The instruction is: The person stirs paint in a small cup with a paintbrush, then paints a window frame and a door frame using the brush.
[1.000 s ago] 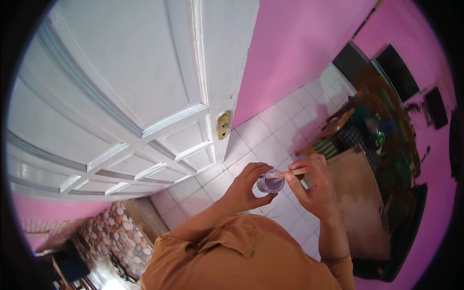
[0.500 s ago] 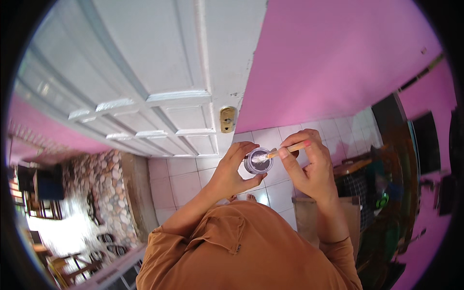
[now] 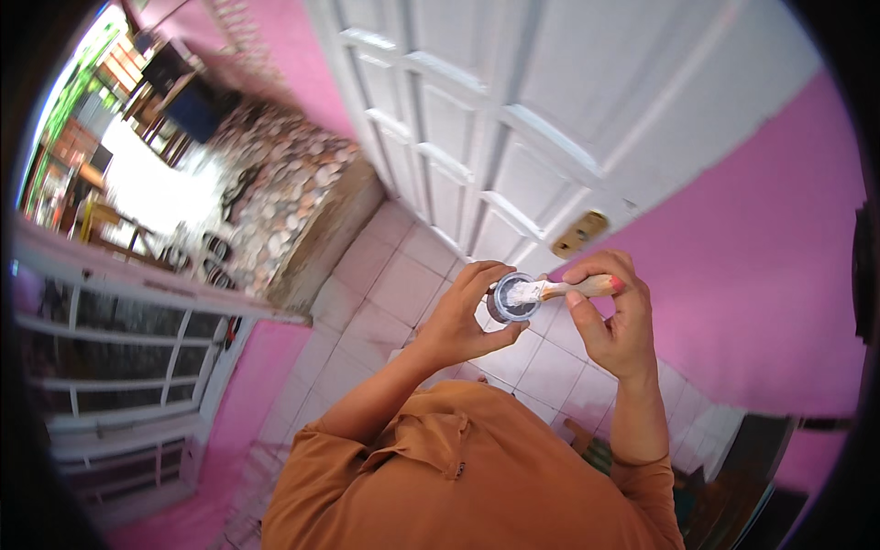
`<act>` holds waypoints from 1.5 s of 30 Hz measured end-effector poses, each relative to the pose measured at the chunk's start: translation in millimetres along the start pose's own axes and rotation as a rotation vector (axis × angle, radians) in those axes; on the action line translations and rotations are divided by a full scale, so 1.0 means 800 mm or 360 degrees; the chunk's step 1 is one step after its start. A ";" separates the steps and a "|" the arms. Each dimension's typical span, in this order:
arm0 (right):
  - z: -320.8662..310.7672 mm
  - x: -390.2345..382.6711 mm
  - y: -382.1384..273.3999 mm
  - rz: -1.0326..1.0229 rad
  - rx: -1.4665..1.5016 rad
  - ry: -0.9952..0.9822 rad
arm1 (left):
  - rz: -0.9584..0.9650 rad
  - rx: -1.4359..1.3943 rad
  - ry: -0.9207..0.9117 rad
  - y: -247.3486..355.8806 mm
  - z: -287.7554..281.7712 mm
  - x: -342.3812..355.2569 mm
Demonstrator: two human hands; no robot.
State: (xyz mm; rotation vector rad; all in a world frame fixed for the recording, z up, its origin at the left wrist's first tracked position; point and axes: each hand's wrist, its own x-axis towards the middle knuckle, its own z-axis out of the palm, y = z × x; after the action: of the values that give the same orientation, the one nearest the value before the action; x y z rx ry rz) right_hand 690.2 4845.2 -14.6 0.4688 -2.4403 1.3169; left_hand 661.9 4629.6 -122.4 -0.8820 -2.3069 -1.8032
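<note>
several pale square floor tiles lie below a white panelled door and pink wall; since earlier, the door has shifted rightward in view. the left hand grips a small round pale-rimmed container; the right hand pinches a wooden-handled paintbrush, white bristles pointing left into the container, long axis crossways.

"What's hidden on the cup?"
"Its base, and part of its wall behind the left hand."
"And the brush?"
"The right hand covers part of its handle."
"The door?"
"Cut off above."
"The window?"
"The dark left rim crops it."
</note>
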 end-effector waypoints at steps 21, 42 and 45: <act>0.481 0.347 -0.079 -0.0238 0.0888 -0.1272 | -0.0387 0.0478 0.1086 -0.162 -0.429 -0.073; 0.998 0.755 -0.195 -0.0983 0.1179 -0.2225 | -0.0849 0.0865 0.1956 -0.332 -0.847 -0.003; 1.049 0.832 -0.246 -0.1122 0.1228 -0.2401 | -0.0874 0.0886 0.2087 -0.333 -0.911 0.035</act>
State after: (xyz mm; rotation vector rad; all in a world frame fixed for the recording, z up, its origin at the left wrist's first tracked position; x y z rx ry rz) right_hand 73.7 3947.3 -17.7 3.0203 -1.7807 1.7227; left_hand 308.1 3938.3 -120.8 0.8579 -1.8684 -1.0534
